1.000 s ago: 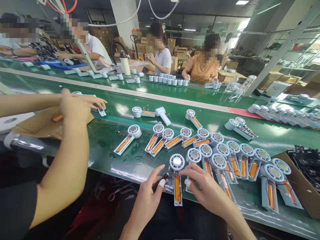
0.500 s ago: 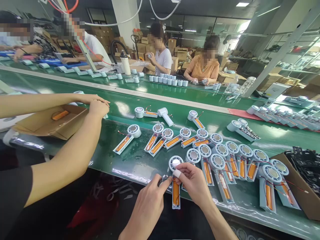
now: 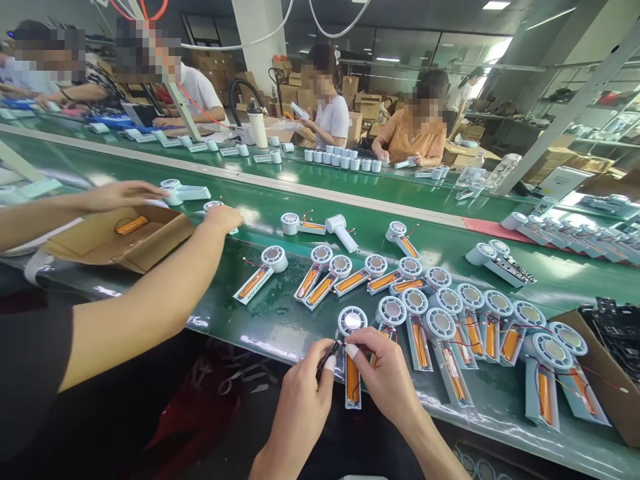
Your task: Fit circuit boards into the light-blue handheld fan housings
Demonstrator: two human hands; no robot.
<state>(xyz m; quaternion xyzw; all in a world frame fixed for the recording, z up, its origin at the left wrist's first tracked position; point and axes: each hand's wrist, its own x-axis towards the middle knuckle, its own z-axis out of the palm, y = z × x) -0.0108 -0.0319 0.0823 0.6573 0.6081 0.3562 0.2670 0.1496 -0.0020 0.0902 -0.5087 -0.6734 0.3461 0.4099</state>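
Fan (image 3: 352, 325): Face up at the near edge of the green desk (image 3: 280, 327), between a worker's two hands, its handle pointing back at the worker with an orange cell (image 3: 353, 385) lying in the open channel.

Left hand (image 3: 304, 388): Grip clamped on a small dark board (image 3: 326, 360), tilted just beside the fan's neck.

Right hand (image 3: 386, 373): Grip together, thumb and finger meeting at the board's upper end; what is pinched between them is too small to tell, perhaps a wire end.

Step in hand: A wire, it appears, is being joined to the board by fingertip.

Steadiness: The left grip would do best to hold the board by its edges, end exposed, while the right comes in straight rather than at a slant.

Pressure: A light, even push should suit so small a part; a tug on thin wire could pull it loose at the fan.

Balance: The handle seems to overhang the edge, so wrists held off it would keep the fan from tipping.

Close by: More fans (image 3: 441, 324) crowd the right side, some trailing red wires (image 3: 597, 381) that a sleeve could snag.

Right edge: A box (image 3: 607, 383) holds black boards (image 3: 613, 333).

Left side: A co-worker's hand (image 3: 224, 217) reaches beyond an open carton (image 3: 145, 257).
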